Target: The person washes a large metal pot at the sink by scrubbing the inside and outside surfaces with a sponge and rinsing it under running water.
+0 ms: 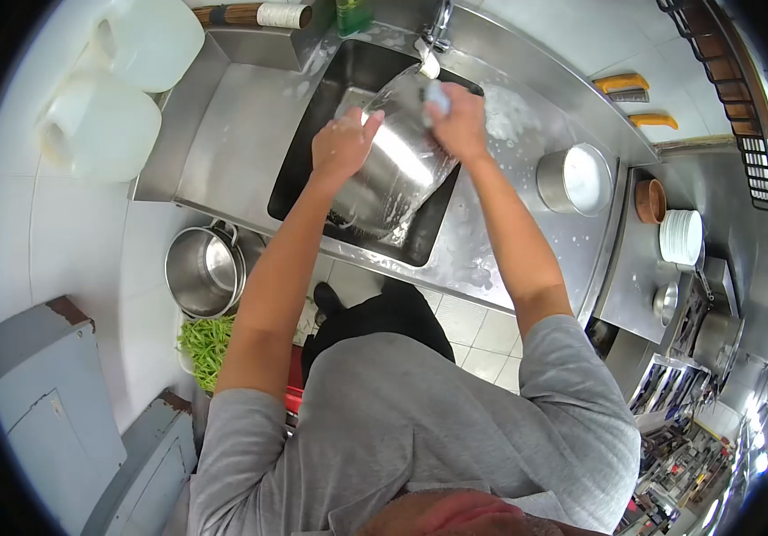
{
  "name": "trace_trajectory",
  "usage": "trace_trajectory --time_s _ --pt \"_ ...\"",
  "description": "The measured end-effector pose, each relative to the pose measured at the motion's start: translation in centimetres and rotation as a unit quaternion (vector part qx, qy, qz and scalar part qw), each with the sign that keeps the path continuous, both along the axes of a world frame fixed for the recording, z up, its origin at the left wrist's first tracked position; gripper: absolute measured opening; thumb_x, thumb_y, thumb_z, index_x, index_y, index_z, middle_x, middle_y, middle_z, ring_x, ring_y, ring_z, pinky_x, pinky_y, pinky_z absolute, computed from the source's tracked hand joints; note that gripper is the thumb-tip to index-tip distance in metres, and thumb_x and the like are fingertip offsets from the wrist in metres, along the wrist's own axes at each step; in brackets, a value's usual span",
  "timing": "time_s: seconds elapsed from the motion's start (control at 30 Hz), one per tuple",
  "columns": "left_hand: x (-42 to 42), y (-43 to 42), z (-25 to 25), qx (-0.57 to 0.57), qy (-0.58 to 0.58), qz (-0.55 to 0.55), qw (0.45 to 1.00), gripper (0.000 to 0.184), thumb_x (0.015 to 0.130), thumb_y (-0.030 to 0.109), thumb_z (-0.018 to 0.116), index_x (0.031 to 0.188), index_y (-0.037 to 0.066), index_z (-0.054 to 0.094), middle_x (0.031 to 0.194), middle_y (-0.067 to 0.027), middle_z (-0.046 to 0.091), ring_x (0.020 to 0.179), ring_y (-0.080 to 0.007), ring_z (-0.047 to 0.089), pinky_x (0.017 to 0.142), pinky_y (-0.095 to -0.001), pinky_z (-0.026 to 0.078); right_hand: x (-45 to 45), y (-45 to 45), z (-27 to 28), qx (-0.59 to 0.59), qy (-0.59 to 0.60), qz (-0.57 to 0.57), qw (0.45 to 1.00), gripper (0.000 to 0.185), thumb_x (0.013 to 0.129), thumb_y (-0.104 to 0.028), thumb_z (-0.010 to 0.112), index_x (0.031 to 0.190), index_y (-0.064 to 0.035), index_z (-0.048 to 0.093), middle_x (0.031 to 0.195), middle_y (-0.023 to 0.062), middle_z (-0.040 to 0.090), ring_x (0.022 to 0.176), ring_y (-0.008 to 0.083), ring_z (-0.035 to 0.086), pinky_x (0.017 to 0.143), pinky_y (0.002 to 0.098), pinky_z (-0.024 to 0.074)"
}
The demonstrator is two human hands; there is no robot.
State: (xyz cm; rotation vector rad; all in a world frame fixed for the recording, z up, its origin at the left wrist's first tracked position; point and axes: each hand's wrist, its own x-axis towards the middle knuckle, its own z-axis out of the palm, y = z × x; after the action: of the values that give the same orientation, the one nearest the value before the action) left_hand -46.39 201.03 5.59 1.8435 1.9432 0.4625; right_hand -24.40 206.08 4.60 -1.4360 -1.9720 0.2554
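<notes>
A large shiny metal pot (393, 170) lies tilted in the dark sink basin (290, 179), below the faucet (440, 27), with suds on its lower side. My left hand (345, 146) is closed on the pot's left edge. At the pot's upper right, my right hand (458, 123) grips a pale blue-white sponge (437, 96) against the metal; it is slightly blurred. Foam (506, 114) is spread on the steel counter right of the basin.
A smaller metal pot (575, 180) stands on the right counter. Beyond it are a brown bowl (650, 201) and stacked white plates (680, 237). Plastic jugs (107, 125) are upper left. Below the counter's left side are a pot (205, 272) and green vegetables (206, 349).
</notes>
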Motion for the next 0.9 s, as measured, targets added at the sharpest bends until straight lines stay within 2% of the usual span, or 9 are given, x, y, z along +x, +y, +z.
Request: trace_trajectory --time_s 0.1,0.23,0.3,0.47,0.57,0.7,0.77,0.83,0.9 --pt "0.9 2.2 -0.2 -0.004 -0.007 0.006 1.000 0.067 0.102 0.061 0.034 0.109 0.002 0.066 0.109 -0.0266 0.069 0.107 -0.0435 0.065 0.093 -0.0523 0.050 2.3 -0.7 -2.2 0.013 0.011 -0.037 0.999 0.030 0.077 -0.012 0.075 0.104 -0.0051 0.062 0.112 0.0183 0.060 0.105 0.0396 0.054 0.095 0.0462 0.0427" --pt "0.2 3.6 -1.7 -0.026 -0.012 0.012 1.000 0.072 0.103 0.063 0.028 0.112 0.005 0.069 0.114 -0.0231 0.069 0.113 -0.0428 0.063 0.098 -0.0508 0.049 1.5 -3.1 0.8 0.064 -0.004 0.100 0.993 0.023 0.079 -0.010 0.073 0.098 -0.0028 0.061 0.108 0.0179 0.061 0.105 0.0365 0.057 0.093 0.0461 0.0437" --pt "0.7 3.4 -1.2 -0.039 -0.022 0.021 0.999 0.074 0.103 0.063 0.027 0.110 0.005 0.071 0.116 -0.0232 0.069 0.115 -0.0427 0.062 0.098 -0.0512 0.048 3.4 1.3 0.4 -0.160 0.102 -0.062 0.980 0.021 0.080 -0.009 0.072 0.096 -0.0025 0.061 0.107 0.0177 0.061 0.107 0.0373 0.058 0.094 0.0468 0.0437" --pt "0.2 4.3 -2.5 -0.047 0.020 0.007 0.999 0.074 0.103 0.063 0.026 0.110 0.005 0.072 0.116 -0.0229 0.069 0.117 -0.0417 0.061 0.099 -0.0517 0.048 1.1 -2.7 1.1 0.101 -0.035 0.125 0.986 0.026 0.076 -0.017 0.078 0.090 -0.0016 0.063 0.103 0.0230 0.064 0.101 0.0398 0.061 0.089 0.0440 0.0487" --pt "0.5 3.7 -0.2 -0.066 -0.038 0.018 0.997 0.074 0.103 0.063 0.026 0.112 0.005 0.071 0.117 -0.0223 0.069 0.116 -0.0417 0.062 0.100 -0.0516 0.048 2.7 2.5 -0.3 -0.120 0.076 -0.025 0.990 0.022 0.075 -0.013 0.077 0.087 -0.0038 0.062 0.104 0.0204 0.063 0.106 0.0389 0.059 0.093 0.0448 0.0460" --pt "0.6 3.6 -0.5 -0.046 -0.017 0.040 0.998 0.075 0.103 0.063 0.025 0.113 0.004 0.071 0.119 -0.0227 0.068 0.115 -0.0427 0.062 0.100 -0.0517 0.047 0.0 -1.7 1.8 0.067 0.007 0.163 0.984 0.022 0.077 -0.014 0.075 0.086 -0.0017 0.059 0.104 0.0205 0.062 0.103 0.0403 0.059 0.090 0.0477 0.0459" --pt "0.5 3.8 -0.3 -0.076 -0.033 0.018 0.996 0.075 0.103 0.063 0.025 0.116 0.005 0.071 0.120 -0.0231 0.068 0.116 -0.0423 0.062 0.101 -0.0513 0.047 0.8 0.0 0.5 0.071 -0.001 0.141 0.987 0.021 0.074 -0.010 0.073 0.086 -0.0012 0.057 0.099 0.0195 0.059 0.101 0.0405 0.058 0.089 0.0480 0.0457" --pt "-0.1 4.6 -3.5 -0.038 0.013 -0.008 0.999 0.075 0.103 0.063 0.025 0.116 0.005 0.071 0.119 -0.0234 0.068 0.115 -0.0430 0.062 0.100 -0.0506 0.048 1.6 2.5 0.7 -0.062 0.026 -0.001 0.998 0.018 0.074 -0.012 0.073 0.086 -0.0033 0.061 0.097 0.0204 0.062 0.101 0.0396 0.060 0.089 0.0486 0.0473" --pt "0.4 3.6 -0.9 -0.039 -0.007 0.032 0.999 0.076 0.103 0.063 0.024 0.114 0.004 0.071 0.118 -0.0234 0.068 0.114 -0.0433 0.062 0.100 -0.0503 0.048 0.7 0.3 1.0 0.048 0.019 0.103 0.993 0.019 0.076 -0.013 0.072 0.086 -0.0023 0.061 0.097 0.0210 0.062 0.099 0.0401 0.060 0.088 0.0488 0.0479"
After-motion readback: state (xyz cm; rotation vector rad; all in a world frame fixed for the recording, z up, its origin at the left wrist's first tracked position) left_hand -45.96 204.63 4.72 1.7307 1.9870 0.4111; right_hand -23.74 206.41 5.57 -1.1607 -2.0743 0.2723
